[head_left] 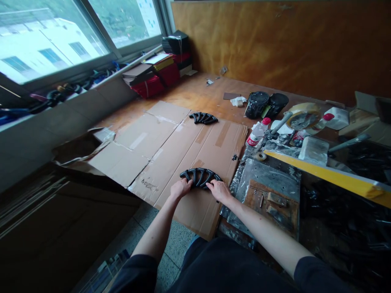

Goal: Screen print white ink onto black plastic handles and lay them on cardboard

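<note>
A black curved, ribbed piece (pixel 200 178) lies on the flattened cardboard (pixel 180 158) in front of me, or just above it; I cannot tell which. My left hand (pixel 181 188) closes on its left end, thumb toward the middle. On its right end my right hand (pixel 220 190) grips with bent fingers. Both hands hide parts of its lower edge. Farther back on the cardboard rests a second black ribbed piece (pixel 203 118) of the same shape, touched by neither hand.
To the right, a plastic bottle with a red cap (pixel 259 131), black-smeared tubs (pixel 257 104) and a tape roll (pixel 302 116) crowd the bench. A yellow-edged bar (pixel 324 173) crosses above a dark heap (pixel 351 211). Red and black stacks (pixel 155 79) stand by the window.
</note>
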Available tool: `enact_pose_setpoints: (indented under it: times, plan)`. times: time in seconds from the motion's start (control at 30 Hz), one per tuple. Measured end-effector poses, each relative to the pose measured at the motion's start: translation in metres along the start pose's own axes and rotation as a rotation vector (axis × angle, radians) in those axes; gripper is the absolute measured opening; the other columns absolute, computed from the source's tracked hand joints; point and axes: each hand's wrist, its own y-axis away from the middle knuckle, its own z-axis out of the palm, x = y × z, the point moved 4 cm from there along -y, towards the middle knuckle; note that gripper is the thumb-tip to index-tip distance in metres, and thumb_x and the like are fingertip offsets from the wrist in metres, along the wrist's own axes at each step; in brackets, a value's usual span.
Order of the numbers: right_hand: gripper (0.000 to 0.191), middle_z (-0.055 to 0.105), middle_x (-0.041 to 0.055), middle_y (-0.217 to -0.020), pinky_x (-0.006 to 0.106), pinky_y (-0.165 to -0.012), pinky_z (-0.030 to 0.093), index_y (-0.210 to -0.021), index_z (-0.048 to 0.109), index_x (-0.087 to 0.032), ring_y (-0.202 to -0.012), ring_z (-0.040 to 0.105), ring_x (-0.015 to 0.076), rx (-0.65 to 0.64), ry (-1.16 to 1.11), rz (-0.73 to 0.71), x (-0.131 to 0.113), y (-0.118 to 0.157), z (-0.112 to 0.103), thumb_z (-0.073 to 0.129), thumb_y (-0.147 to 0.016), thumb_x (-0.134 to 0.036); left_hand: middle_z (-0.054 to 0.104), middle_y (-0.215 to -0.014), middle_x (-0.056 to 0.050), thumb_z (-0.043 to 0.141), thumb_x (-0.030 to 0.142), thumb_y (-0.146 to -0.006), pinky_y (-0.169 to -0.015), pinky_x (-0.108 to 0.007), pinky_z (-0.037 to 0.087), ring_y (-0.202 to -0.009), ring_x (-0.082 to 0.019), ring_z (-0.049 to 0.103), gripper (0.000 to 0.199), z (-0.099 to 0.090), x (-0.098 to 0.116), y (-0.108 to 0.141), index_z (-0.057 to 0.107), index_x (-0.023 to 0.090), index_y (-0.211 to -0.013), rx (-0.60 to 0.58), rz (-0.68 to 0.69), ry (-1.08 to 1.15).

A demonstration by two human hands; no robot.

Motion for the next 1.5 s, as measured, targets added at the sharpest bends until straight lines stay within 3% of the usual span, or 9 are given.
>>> enact_pose_setpoints:
  times: [0.13,0.27,0.4,0.53,0.7,0.97,1.13,1.33,1.5]
  plan:
    - [0.04,0.072,0.009,-0.099,0.03,-0.079,0.045,-0.119,0.06,-0.023,-0.1,0.065,0.0233,0.014,0.003,-0.018,-0.002,0.012,-0.005,0.039,-0.097,-0.05,0.064,-0.116,-0.023,0.028,0.061,-0.091,-0.092,-0.045,0.043,-0.112,-0.035,0.058,0.065,0.002,0.008,0.021,0.058,0.011,-0.119,0.178,-0.022,-0.012]
    - [0.038,0.071,0.0093,-0.094,0.032,-0.081,0.045,-0.11,0.061,-0.02,-0.095,0.064,0.0239,0.044,0.048,-0.112,-0.007,0.027,-0.007,0.04,-0.097,-0.049,0.047,-0.144,-0.014,0.047,0.046,-0.089,-0.107,-0.046,0.033,-0.13,-0.033,0.043,0.051,0.03,0.038,0.053,0.053,0.022,-0.133,0.423,0.272,0.066]
    - [0.036,0.07,0.0092,-0.095,0.035,-0.088,0.043,-0.101,0.063,-0.018,-0.098,0.062,0.0246,0.034,0.074,-0.144,-0.012,0.032,0.0,0.041,-0.096,-0.047,0.042,-0.15,-0.009,0.054,0.035,-0.086,-0.113,-0.057,0.021,-0.141,-0.037,0.029,0.051,0.057,0.052,0.051,0.052,0.028,-0.136,0.405,0.333,0.103]
    - [0.043,0.069,0.0117,-0.104,0.04,-0.097,0.039,-0.109,0.065,-0.017,-0.107,0.06,0.0271,-0.005,0.073,-0.151,-0.013,0.03,0.007,0.038,-0.097,-0.049,0.049,-0.145,-0.008,0.059,0.034,-0.083,-0.111,-0.059,0.026,-0.138,-0.038,0.034,0.047,0.057,0.048,0.031,0.059,0.027,-0.129,0.367,0.341,0.106]
    - [0.056,0.059,0.0187,-0.129,0.047,-0.107,0.031,-0.131,0.057,-0.014,-0.126,0.048,0.0342,-0.106,0.087,-0.15,-0.011,0.026,0.016,0.043,-0.094,-0.053,0.053,-0.142,-0.007,0.066,0.043,-0.078,-0.113,-0.053,0.026,-0.135,-0.036,0.039,0.048,0.015,0.045,-0.029,0.062,0.028,-0.124,0.411,0.485,0.059]
    - [0.077,0.041,0.0233,-0.145,0.051,-0.115,0.021,-0.144,0.042,-0.011,-0.139,0.029,0.0388,-0.308,0.036,-0.003,-0.01,0.016,0.034,0.06,-0.083,-0.054,0.052,-0.142,-0.006,0.067,0.047,-0.077,-0.11,-0.042,0.032,-0.132,-0.031,0.04,0.051,-0.1,0.086,-0.2,0.062,0.026,-0.123,0.435,0.397,0.01]
    - [0.076,0.042,0.0253,-0.142,0.053,-0.115,0.023,-0.142,0.045,-0.01,-0.137,0.033,0.0396,-0.312,-0.023,-0.009,-0.006,0.011,0.04,0.065,-0.08,-0.05,0.056,-0.137,-0.007,0.065,0.046,-0.077,-0.107,-0.041,0.035,-0.127,-0.03,0.046,0.048,-0.131,0.106,-0.245,0.063,0.025,-0.12,0.443,0.404,-0.003]
    - [0.078,0.048,0.0283,-0.136,0.051,-0.113,0.027,-0.136,0.052,-0.006,-0.134,0.039,0.0393,-0.2,0.008,-0.036,-0.007,0.011,0.041,0.064,-0.079,-0.057,0.025,-0.158,-0.011,0.041,0.042,-0.093,-0.116,-0.057,0.013,-0.146,-0.031,0.016,0.056,-0.095,0.105,-0.21,0.039,0.021,-0.144,0.585,0.4,-0.003]
    - [0.056,0.071,0.0162,-0.106,0.041,-0.097,0.046,-0.105,0.071,-0.013,-0.108,0.063,0.0308,-0.107,-0.04,-0.112,-0.004,0.011,0.026,0.062,-0.08,-0.062,0.03,-0.154,-0.021,0.032,0.053,-0.092,-0.115,-0.054,0.02,-0.144,-0.034,0.022,0.07,-0.04,0.077,-0.164,0.033,0.009,-0.146,0.649,0.345,0.12]
